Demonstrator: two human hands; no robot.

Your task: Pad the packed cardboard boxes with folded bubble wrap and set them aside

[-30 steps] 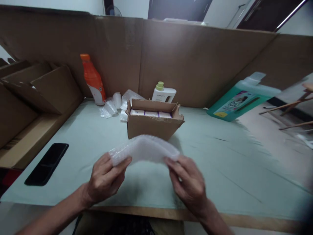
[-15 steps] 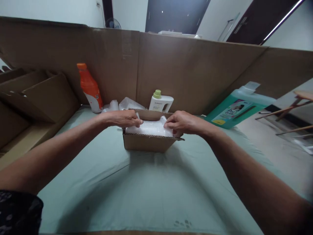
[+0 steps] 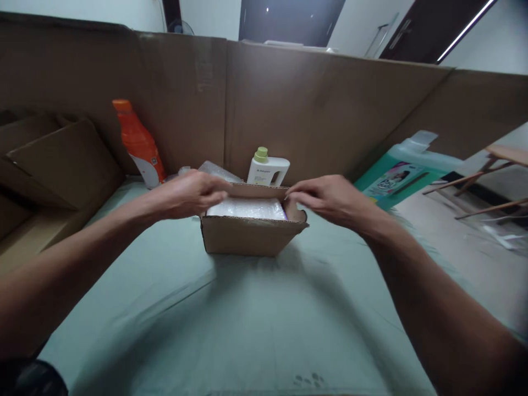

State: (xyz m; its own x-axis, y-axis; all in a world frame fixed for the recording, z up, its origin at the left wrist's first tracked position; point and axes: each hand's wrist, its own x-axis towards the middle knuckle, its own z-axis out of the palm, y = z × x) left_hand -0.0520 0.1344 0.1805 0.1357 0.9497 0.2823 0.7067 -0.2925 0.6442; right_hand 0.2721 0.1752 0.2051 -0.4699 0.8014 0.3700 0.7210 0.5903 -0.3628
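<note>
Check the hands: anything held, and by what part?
Both hands are at the box. Left hand and right hand have fingertips on the far flap at its two ends. Bubble wrap lies inside, released. A firm pinch cannot be told.

Both arms were extended forward, left hand (image 3: 190,193) and right hand (image 3: 325,199) held palm-down, fingers curled inward toward each other, slightly motion-blurred.

A pale green table (image 3: 256,319) carries a cardboard box (image 3: 247,234), orange bottle (image 3: 138,144), white bottle (image 3: 267,169) and green jug (image 3: 406,170).
</note>
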